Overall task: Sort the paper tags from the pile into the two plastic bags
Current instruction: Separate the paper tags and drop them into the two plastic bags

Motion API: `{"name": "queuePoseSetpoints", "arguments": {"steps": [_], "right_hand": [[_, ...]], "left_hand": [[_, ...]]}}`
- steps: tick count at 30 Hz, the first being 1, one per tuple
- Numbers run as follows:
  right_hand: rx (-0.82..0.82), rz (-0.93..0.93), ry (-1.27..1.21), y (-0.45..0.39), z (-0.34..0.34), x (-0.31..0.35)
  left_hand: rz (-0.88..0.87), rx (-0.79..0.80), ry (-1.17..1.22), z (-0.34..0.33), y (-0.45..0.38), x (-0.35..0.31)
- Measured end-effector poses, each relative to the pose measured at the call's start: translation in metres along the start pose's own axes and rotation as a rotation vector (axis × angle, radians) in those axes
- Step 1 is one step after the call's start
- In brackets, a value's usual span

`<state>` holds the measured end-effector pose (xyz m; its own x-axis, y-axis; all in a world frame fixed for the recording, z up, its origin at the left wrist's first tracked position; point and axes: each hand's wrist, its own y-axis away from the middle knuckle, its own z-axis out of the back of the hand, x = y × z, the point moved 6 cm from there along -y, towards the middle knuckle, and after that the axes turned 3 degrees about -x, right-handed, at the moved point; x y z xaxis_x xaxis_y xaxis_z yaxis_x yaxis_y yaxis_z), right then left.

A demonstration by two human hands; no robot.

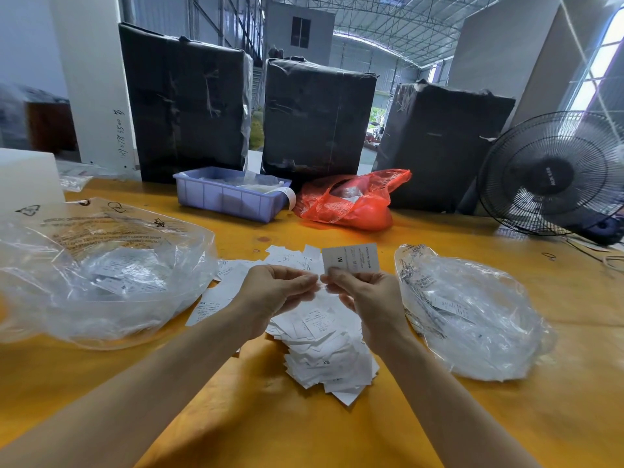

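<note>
A pile of white paper tags (324, 349) lies on the yellow table between two clear plastic bags. The left bag (101, 275) is large and holds several tags. The right bag (472, 315) is smaller and also has tags inside. My right hand (368, 298) pinches one white tag (351, 260) marked "M", held upright above the pile. My left hand (273, 292) is raised beside it with its fingers curled, fingertips close to the right hand's; whether it holds anything is hidden.
A lilac plastic bin (229, 197) and a red plastic bag (351, 201) sit at the back of the table (557, 366). Three black wrapped boxes (317, 119) stand behind them. A black fan (553, 173) stands at the right edge.
</note>
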<state>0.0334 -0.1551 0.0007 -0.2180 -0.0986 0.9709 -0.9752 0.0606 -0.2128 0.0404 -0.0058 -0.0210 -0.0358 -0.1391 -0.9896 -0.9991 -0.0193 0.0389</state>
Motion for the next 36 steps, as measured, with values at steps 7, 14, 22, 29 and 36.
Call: {"name": "queuePoseSetpoints", "arguments": {"steps": [7, 14, 22, 29, 36], "right_hand": [[0.002, -0.128, 0.013, 0.0012, -0.0003, -0.0061], [0.012, -0.125, 0.018, 0.0038, -0.0035, -0.0062], [0.018, -0.088, 0.038, 0.0034, -0.0033, -0.0064], [0.003, -0.048, -0.039, 0.0028, -0.0029, -0.0027], [0.037, -0.058, 0.010, 0.0042, -0.0058, -0.0060]], "left_hand": [[0.009, -0.002, -0.002, 0.0008, -0.0019, 0.0017], [0.007, 0.031, -0.021, -0.0019, -0.0007, 0.0010], [0.010, 0.049, -0.024, -0.0033, 0.0015, -0.0008], [0.021, 0.030, -0.027, -0.0031, 0.0020, -0.0008], [0.005, 0.010, -0.030, -0.0021, 0.0032, -0.0031]]}}
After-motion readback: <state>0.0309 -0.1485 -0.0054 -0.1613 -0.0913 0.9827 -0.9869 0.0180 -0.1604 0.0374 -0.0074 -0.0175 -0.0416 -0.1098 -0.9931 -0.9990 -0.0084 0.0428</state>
